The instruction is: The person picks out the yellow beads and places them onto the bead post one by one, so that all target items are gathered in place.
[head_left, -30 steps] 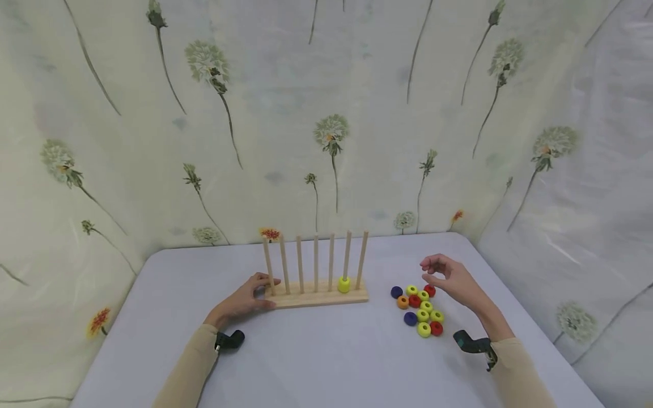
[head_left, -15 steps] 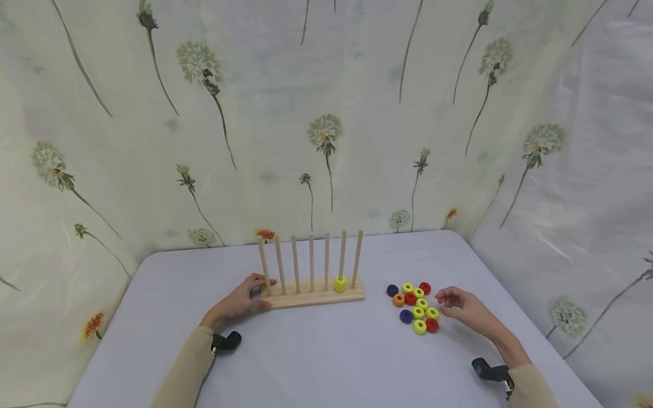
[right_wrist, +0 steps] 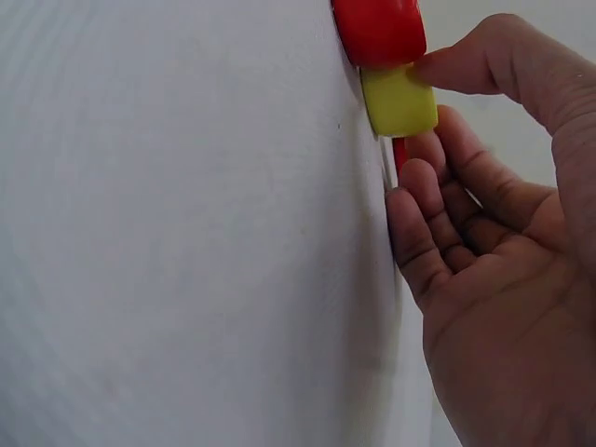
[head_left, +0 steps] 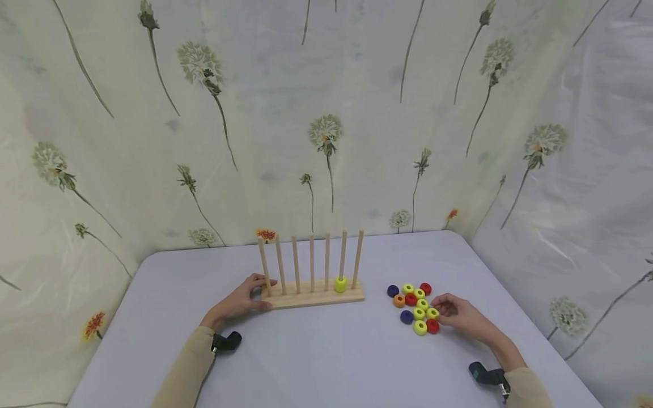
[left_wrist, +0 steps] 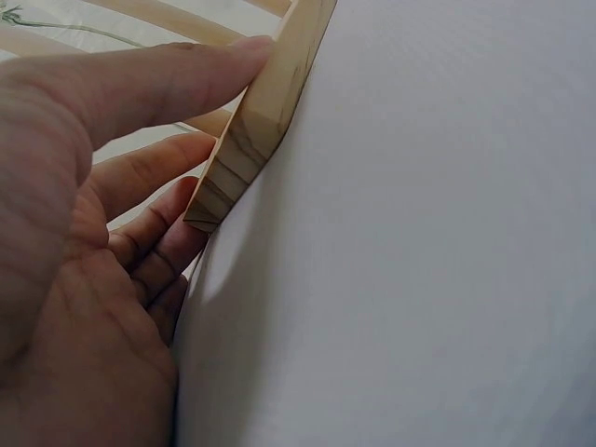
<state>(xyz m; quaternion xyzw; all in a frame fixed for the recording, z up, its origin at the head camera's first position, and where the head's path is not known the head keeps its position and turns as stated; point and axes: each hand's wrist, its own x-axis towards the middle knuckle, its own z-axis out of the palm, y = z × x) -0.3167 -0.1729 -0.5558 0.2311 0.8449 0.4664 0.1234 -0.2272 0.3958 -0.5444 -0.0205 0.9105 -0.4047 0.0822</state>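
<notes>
My left hand (head_left: 237,300) grips the left end of a wooden peg board (head_left: 316,297), its thumb on the front edge and its fingers at the end and behind. Upright pegs stand in a row on the board; a yellow bead (head_left: 340,284) sits low on the second peg from the right. At the right edge of a loose bead group, my right hand (head_left: 464,318) pinches another yellow bead (right_wrist: 400,101) between thumb and forefinger. That bead still rests on the table among the others, touching a red bead (right_wrist: 380,30). Its far side is hidden.
Several loose beads lie close together right of the board, among them a dark blue bead (head_left: 406,317), an orange bead (head_left: 399,301) and a red bead (head_left: 410,299). The white table (head_left: 326,362) ends at a flower-printed curtain (head_left: 265,113) behind.
My right hand has come down from above the back of the beads to their right edge, then in to the yellow bead. My left hand keeps its hold on the peg board.
</notes>
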